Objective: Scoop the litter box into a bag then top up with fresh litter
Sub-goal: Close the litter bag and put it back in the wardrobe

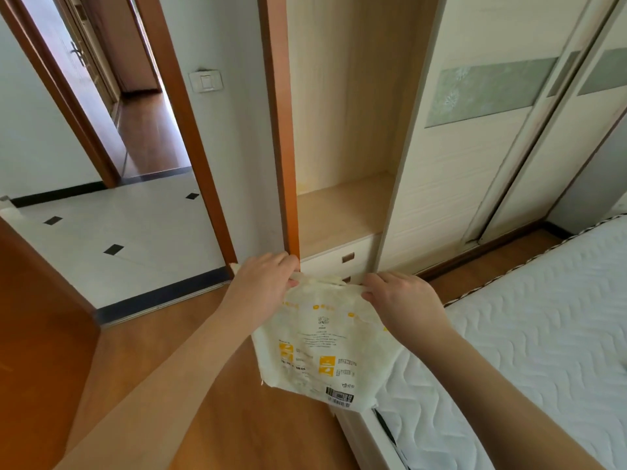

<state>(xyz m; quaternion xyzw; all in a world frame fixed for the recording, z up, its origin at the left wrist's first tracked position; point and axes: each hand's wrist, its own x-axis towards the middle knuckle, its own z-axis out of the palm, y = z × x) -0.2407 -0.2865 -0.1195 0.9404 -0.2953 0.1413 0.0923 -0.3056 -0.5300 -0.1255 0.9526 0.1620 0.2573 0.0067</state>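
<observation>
Bag [319,347] hangs in the air in front of the wardrobe [342,215], above the floor beside the mattress [529,317]. I read left hand [263,283] and right hand [402,300] pinching its top corners, probably to spread the mouth. Print illegible; contents, litter box and scoop unseen.

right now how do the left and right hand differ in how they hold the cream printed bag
The left hand grips the cream printed plastic bag at its top left corner, and sits higher and nearer the orange wooden door frame. The right hand pinches the top right edge, lower, toward the white quilted mattress. Both hold the bag off the floor.
</observation>
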